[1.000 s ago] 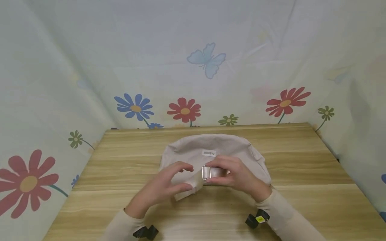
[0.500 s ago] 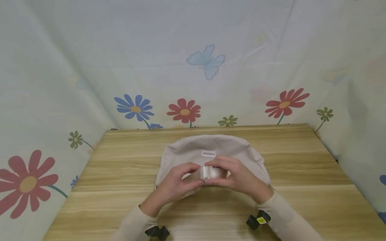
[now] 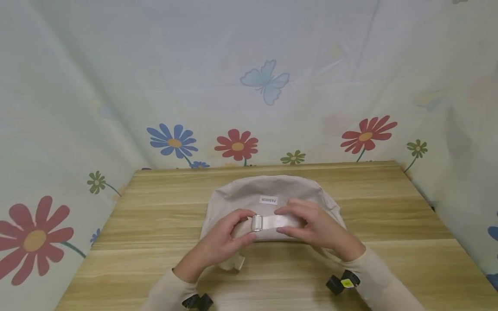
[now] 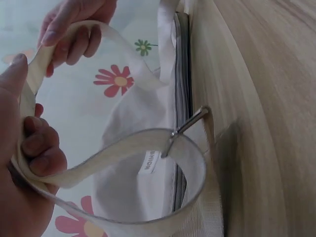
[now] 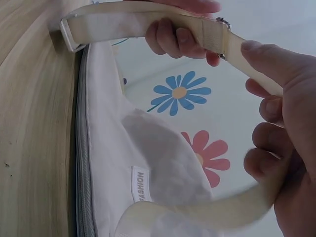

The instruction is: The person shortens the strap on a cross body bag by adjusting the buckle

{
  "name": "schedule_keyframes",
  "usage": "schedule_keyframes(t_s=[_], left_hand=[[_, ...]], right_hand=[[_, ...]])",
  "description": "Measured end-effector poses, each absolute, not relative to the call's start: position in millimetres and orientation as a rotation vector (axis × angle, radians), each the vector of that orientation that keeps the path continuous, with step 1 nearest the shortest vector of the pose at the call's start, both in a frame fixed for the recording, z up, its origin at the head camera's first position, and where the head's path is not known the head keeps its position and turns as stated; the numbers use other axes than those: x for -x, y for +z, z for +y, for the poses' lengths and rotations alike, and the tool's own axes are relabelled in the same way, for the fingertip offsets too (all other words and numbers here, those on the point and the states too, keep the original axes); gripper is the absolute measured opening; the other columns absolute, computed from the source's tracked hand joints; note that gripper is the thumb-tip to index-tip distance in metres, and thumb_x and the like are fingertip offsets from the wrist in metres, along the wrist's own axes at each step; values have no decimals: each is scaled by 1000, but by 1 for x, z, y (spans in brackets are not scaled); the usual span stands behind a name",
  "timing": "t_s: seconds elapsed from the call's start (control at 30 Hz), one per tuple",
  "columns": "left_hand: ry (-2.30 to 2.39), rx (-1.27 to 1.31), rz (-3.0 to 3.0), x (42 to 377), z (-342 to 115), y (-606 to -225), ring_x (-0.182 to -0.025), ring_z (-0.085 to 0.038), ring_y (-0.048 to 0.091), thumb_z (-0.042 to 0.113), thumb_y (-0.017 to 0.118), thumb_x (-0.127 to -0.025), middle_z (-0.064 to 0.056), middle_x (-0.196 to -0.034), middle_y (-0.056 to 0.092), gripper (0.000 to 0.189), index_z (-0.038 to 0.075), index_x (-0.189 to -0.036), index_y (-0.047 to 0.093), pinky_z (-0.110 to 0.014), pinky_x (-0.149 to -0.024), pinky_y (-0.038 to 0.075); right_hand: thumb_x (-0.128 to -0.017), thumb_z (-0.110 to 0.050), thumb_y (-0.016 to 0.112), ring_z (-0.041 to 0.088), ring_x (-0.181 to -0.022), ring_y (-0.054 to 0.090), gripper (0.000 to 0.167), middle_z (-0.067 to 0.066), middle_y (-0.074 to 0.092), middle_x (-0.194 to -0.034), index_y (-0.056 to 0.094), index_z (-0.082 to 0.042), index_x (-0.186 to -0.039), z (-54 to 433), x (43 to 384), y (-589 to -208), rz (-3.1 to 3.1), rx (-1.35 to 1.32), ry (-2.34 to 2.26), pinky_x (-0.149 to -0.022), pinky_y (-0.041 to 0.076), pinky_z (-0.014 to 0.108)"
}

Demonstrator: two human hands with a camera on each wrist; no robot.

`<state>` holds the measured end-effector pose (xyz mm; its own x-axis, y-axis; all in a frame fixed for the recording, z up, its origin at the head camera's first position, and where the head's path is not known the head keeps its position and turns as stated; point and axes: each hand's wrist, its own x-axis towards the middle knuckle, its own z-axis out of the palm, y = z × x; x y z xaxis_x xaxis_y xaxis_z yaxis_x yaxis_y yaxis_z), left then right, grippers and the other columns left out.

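A pale beige bag (image 3: 239, 198) with a white FASHION label (image 3: 268, 200) lies on the table, its zip (image 5: 83, 148) along the tabletop side. Its strap (image 3: 270, 222) is raised in front of it, carrying a metal slider buckle (image 3: 257, 223). My left hand (image 3: 219, 239) pinches the strap right at the buckle, thumb below and fingers above. To the right, my right hand (image 3: 319, 224) grips the same strap, with a short flat stretch between both hands. A doubled strap loop hangs under the left hand through a metal ring (image 4: 192, 122), seen in the left wrist view.
The wooden table (image 3: 163, 207) runs back to a floral cloth backdrop (image 3: 268, 43), with cloth walls at left and right too. Black wrist devices (image 3: 342, 283) sit at both sleeves.
My left hand has closed in from beside the strap and taken it at the buckle. The buckle has shifted left; my right hand has slid right along the strap, widening the gap.
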<state>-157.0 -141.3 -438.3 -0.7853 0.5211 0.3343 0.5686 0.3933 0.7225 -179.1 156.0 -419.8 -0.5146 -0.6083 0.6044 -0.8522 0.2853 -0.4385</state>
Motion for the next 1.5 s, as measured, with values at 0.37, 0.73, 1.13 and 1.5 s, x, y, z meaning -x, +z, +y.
schedule_keyframes(t_s=[0.37,0.73,1.13,1.5], left_hand=[[-1179,1013,-2508,155,-138,-436,-109,-12,65,24,82,-97,1,-126,73,43,14,-136,66,-33,-95,56],[-1346,1067,-2373,155,-136,-441,-89,-6,64,27,73,-105,-6,-112,74,43,7,-140,59,-26,-78,56],[-1437,1058,-2348,155,-132,-440,-105,-11,65,10,74,-98,-6,-121,73,40,13,-133,56,-29,-90,54],[-1490,963,-2324,156,-141,-438,-111,-11,63,4,71,-99,-9,-121,73,33,12,-130,63,-29,-99,52]], right_hand=[[-91,-24,89,2,-88,58,31,-8,71,-102,76,-15,-119,155,174,-417,-2375,-1279,1039,-76,51,21],[-87,-7,89,9,-87,64,33,1,76,-104,75,-11,-116,137,174,-431,-2163,-1278,1203,-77,53,19],[-98,-29,82,7,-84,61,28,3,75,-104,75,-8,-115,124,173,-430,-2132,-1282,1134,-73,51,16],[-93,-27,87,6,-83,57,36,-2,71,-102,75,-10,-123,136,173,-425,-2216,-1229,1037,-74,49,16]])
